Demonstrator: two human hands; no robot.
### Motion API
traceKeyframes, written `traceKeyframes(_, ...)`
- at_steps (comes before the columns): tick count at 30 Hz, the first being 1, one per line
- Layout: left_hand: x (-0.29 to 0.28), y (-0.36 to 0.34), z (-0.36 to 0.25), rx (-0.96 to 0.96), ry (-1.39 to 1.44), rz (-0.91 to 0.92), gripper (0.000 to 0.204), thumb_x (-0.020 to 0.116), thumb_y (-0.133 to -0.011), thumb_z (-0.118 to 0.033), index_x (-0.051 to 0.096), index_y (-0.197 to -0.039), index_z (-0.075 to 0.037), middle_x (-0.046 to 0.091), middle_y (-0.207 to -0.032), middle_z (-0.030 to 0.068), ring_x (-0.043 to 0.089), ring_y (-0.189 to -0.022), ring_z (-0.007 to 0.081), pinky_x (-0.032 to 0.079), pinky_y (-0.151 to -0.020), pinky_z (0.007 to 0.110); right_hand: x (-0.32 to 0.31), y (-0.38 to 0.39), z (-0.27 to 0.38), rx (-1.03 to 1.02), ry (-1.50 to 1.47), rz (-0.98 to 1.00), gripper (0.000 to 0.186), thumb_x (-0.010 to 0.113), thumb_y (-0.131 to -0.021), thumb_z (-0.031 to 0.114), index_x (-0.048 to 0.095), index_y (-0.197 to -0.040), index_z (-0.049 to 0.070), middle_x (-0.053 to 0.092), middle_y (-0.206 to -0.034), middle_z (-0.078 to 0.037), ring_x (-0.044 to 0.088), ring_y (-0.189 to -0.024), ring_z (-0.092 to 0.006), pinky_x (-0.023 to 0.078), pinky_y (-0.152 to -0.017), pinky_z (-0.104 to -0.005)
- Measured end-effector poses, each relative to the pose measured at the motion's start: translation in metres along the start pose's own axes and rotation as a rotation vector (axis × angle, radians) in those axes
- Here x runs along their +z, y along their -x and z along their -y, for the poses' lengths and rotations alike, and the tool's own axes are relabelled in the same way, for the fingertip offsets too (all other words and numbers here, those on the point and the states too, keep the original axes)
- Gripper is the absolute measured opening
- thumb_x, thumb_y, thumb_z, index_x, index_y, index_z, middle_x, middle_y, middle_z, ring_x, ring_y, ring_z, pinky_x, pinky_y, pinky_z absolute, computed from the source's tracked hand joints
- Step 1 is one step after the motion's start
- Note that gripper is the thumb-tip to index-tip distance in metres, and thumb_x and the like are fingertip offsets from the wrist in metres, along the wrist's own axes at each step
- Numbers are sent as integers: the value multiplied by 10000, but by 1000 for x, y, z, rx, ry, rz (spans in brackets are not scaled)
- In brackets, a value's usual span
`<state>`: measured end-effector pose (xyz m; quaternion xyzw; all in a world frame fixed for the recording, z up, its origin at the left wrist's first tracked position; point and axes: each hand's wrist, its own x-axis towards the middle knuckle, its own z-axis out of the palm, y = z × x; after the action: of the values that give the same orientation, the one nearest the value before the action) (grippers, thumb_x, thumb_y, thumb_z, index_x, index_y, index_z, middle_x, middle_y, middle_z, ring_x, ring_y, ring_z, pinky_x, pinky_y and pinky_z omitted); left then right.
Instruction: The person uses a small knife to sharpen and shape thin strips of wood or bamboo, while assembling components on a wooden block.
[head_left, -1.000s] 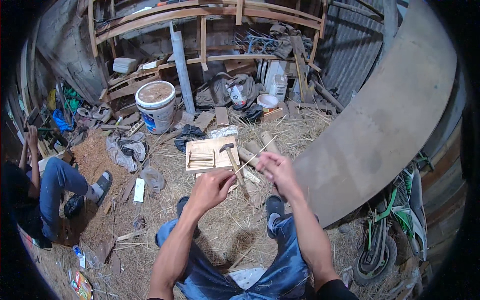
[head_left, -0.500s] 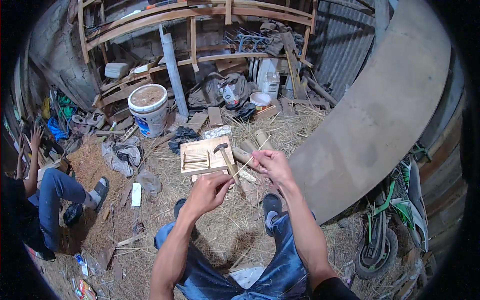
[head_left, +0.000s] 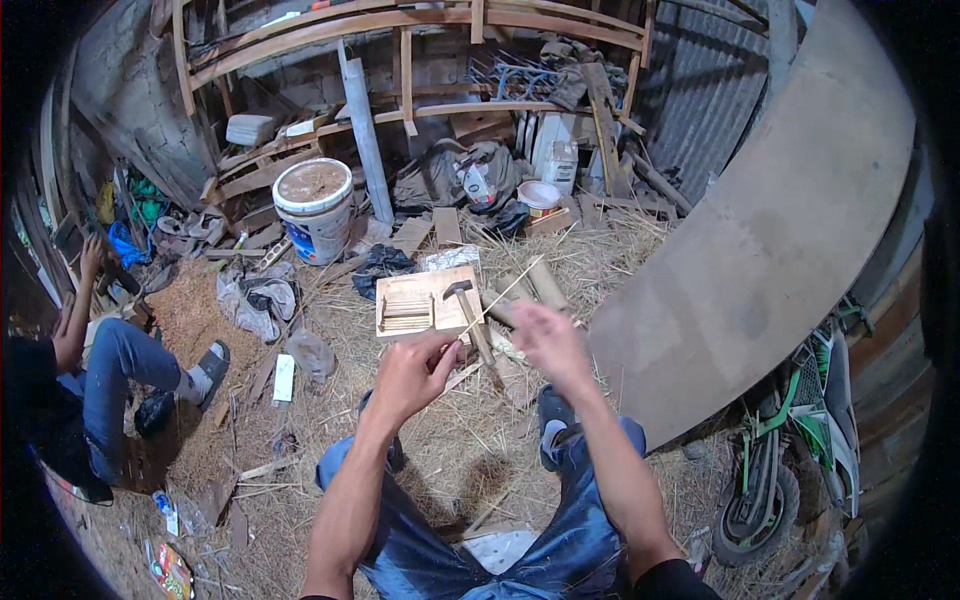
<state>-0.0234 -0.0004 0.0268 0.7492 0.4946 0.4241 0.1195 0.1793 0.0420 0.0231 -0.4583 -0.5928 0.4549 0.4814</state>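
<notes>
My left hand (head_left: 412, 375) pinches a thin pale stick (head_left: 522, 277) near its lower end, between thumb and fingertips. The stick slants up to the right, its far end free. My right hand (head_left: 550, 348) is smeared by motion beside the stick and seems apart from it; its fingers are unclear. Beyond my hands a wooden board (head_left: 427, 285) lies on the ground, with a small rack of thin sticks (head_left: 405, 316) on it. A hammer (head_left: 474, 322) rests against the board's right side, its dark head uppermost. Bamboo pieces (head_left: 546, 285) lie to the right of the hammer.
Straw covers the ground. A large sheet (head_left: 760, 230) leans along the right, near a green-and-white motorbike (head_left: 800, 410). A white bucket (head_left: 318, 222) stands at the back left under wooden rails (head_left: 420, 20). Another person (head_left: 125, 365) sits at the left by wood shavings (head_left: 185, 310).
My right hand has come away from the stick and moved slightly right and down. My left hand still pinches the stick, which now points up more steeply. The view has shifted a little.
</notes>
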Motion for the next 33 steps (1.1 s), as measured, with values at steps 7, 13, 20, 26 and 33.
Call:
traceKeyframes(7, 7, -2, -7, 133, 9, 37, 105, 624, -822, -64, 675, -897, -11, 624, -711, 134, 596, -565, 256, 476, -537, 334, -5, -14, -2, 125, -396, 142, 215, 540, -944, 183, 616, -963, -16, 593, -698, -22, 388, -463, -21, 275, -405, -163)
traceKeyframes(13, 8, 1, -10, 152, 34, 127, 106, 626, -812, -70, 671, -876, 1, 631, -724, 137, 601, -578, 274, 482, -550, 348, -45, -26, -5, 190, -379, 99, 235, 580, -923, 224, 616, -910, -8, 565, -675, 4, 371, -447, -17, 262, -386, -176)
traceKeyframes(20, 0, 8, 0, 124, 15, 88, 111, 634, -814, -87, 673, -884, -10, 633, -710, 123, 598, -560, 247, 479, -533, 340, -102, -43, -19, 44, -298, -440, 259, 497, -959, 238, 628, -985, 17, 536, -695, 21, 370, -465, -15, 259, -392, -172)
traceKeyframes(26, 2, 1, -1, 73, -41, -37, 114, 647, -810, -90, 675, -900, -25, 632, -700, 114, 606, -546, 226, 478, -511, 313, -13, -1, 5, 120, -228, 3, 267, 548, -939, 266, 608, -1043, 27, 547, -660, 23, 377, -472, -10, 276, -405, -166)
traceKeyframes(33, 10, -1, -1, 195, -22, -25, 138, 659, -769, -52, 667, -905, -31, 625, -718, 100, 598, -555, 229, 477, -514, 321, 7, -9, -9, 137, -332, 199, 185, 536, -946, 177, 616, -964, 11, 574, -668, 2, 379, -461, -13, 271, -396, -169)
